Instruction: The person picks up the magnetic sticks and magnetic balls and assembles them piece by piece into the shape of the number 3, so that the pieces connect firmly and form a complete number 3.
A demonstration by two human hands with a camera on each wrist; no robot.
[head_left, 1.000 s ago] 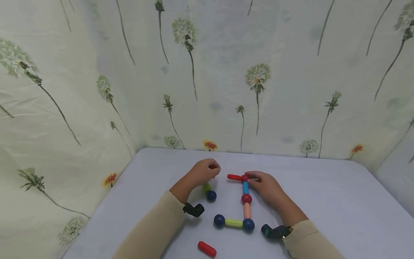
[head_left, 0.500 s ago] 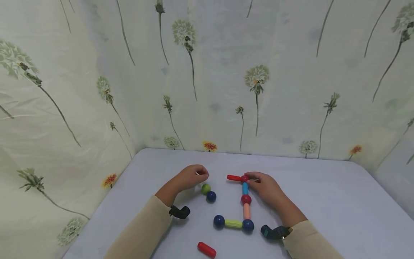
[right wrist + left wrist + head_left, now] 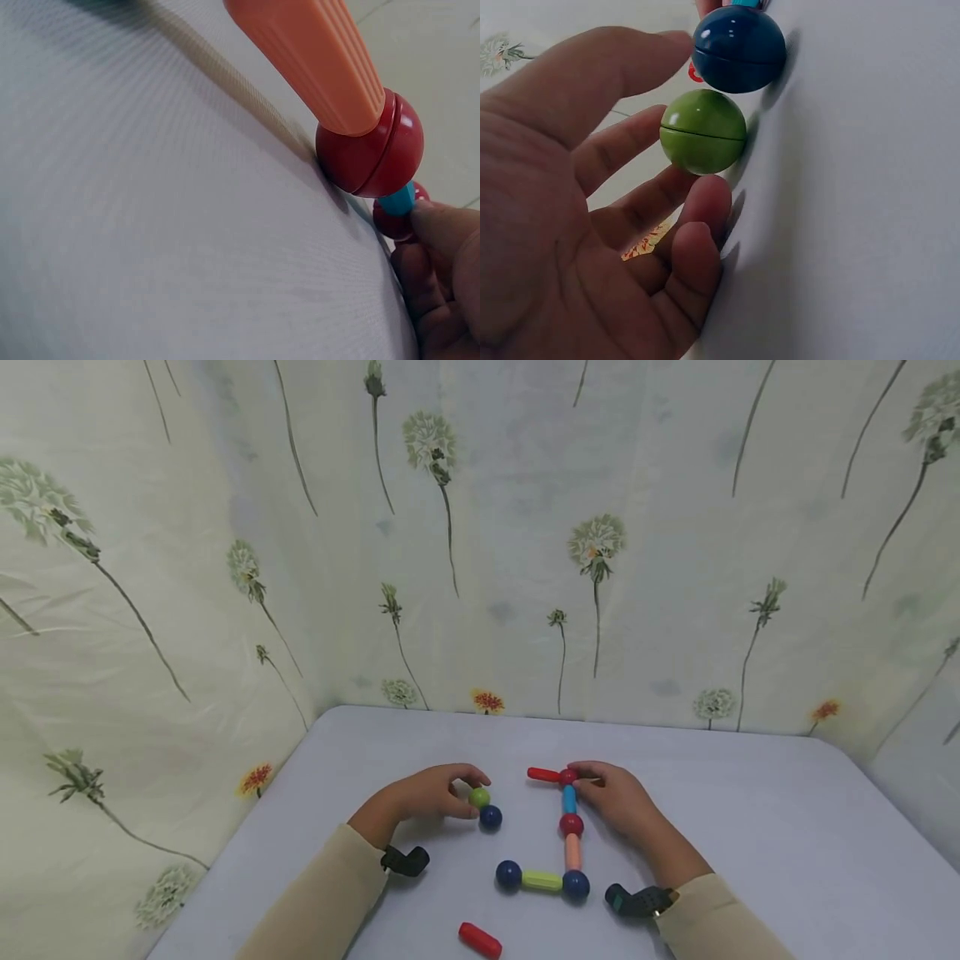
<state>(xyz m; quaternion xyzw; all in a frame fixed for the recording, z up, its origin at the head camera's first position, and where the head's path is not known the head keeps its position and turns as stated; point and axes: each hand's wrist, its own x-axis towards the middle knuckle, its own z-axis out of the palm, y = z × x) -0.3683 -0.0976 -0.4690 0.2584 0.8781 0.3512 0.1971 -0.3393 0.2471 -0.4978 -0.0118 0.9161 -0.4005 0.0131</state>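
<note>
My left hand (image 3: 430, 795) reaches round a green ball (image 3: 703, 132), thumb and fingers spread apart. Its thumb tip comes close to a dark blue ball (image 3: 739, 49) beside the green one; whether it touches cannot be told. With the right hand (image 3: 617, 793) I pinch the far red ball (image 3: 568, 776) of a joined chain. A red rod (image 3: 543, 774) points left from that ball. Toward me run a light blue rod (image 3: 569, 799), a second red ball (image 3: 371, 146), a salmon rod (image 3: 319, 64), a blue corner ball (image 3: 576, 885), a yellow-green rod (image 3: 542, 881) and another blue ball (image 3: 508, 874).
A loose red rod (image 3: 480, 939) lies at the near side of the white table (image 3: 750, 827). A flower-printed cloth (image 3: 510, 527) hangs behind the table. Each wrist wears a small black camera, the left one (image 3: 406, 861) and the right one (image 3: 637, 900).
My left hand has moved left and toward me, from above the green ball to its left side, its fingers spreading around it. The right hand stays at the far red ball.
</note>
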